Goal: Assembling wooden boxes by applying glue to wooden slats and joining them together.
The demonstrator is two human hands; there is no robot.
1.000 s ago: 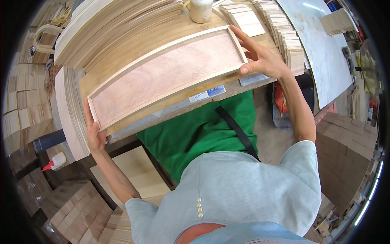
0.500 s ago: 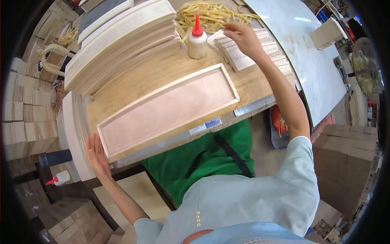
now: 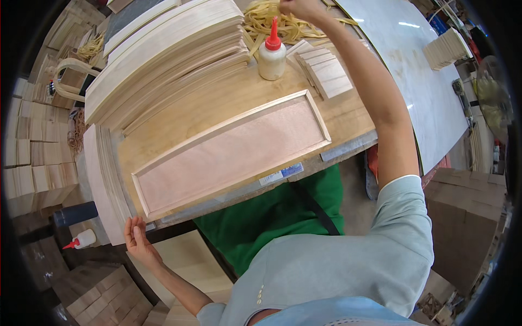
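Note:
A long shallow wooden tray [image 3: 234, 157], with a pinkish panel and a thin pale rim, lies flat on a wooden board [image 3: 185, 127]. Just off its near left corner is my left hand [image 3: 140, 243], its fingers loosely bent and nothing in them. At the top edge of the view my right hand [image 3: 302, 8] is curled over a heap of yellow bands [image 3: 291, 30]. Part of that hand is cut off, and what its fingers hold cannot be made out. A glue bottle [image 3: 272, 58] with a red nozzle stands upright between the heap and the tray.
Curved wooden strips [image 3: 168, 60] are stacked behind the tray, with more strips [image 3: 103, 179] on its left. Small wooden slats [image 3: 326, 73] lie beside the bottle. A pale tabletop [image 3: 413, 81] extends at the right, and a second bottle [image 3: 85, 238] lies at the far left.
My right hand has moved up and left from the wooden slats to the yellow bands. My left hand has dropped away from the tray's left end, its fingers now more bent.

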